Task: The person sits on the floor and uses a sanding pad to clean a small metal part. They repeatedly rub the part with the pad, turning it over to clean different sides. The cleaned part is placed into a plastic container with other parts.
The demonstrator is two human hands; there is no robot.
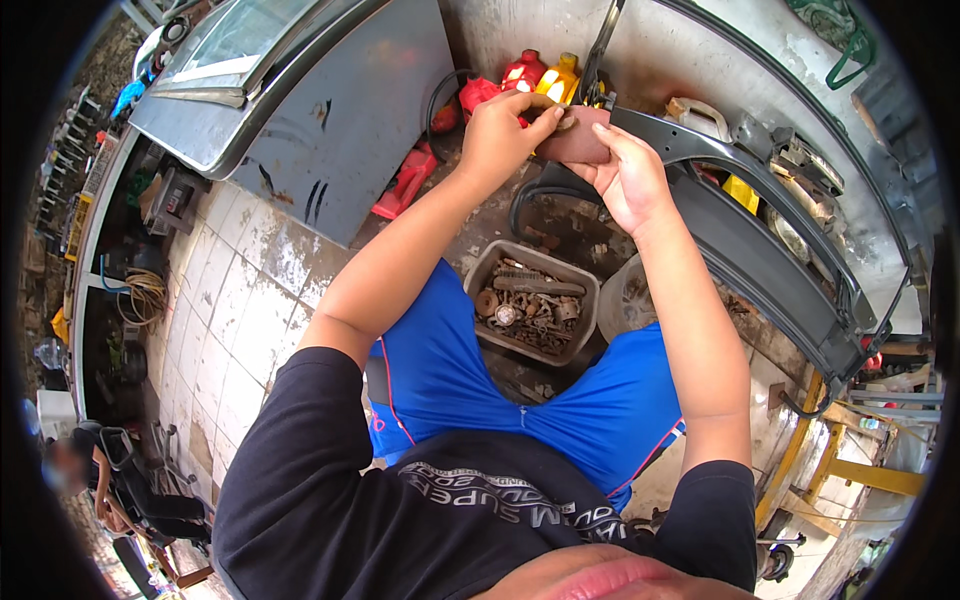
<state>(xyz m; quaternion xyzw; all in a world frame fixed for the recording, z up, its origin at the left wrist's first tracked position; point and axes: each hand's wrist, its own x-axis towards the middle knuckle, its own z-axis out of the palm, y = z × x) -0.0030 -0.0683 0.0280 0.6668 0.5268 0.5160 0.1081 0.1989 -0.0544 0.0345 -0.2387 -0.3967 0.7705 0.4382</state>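
My right hand grips a small reddish-brown sheet of sandpaper, its thumb pressed on the face. Just left of it, my left hand is closed in a pinch at the sheet's upper left edge. A small dull piece shows at its fingertips, too small to name. Both arms reach forward over my lap, and the hands are close together in front of a dark car panel. Below them, between my knees, a grey plastic tub holds bolts and rusty metal parts.
Beside the tub stands a translucent bucket. Red and yellow bottles are behind my hands. A grey car door leans at the left over white tiles. At the far left sits another person; a yellow frame is at right.
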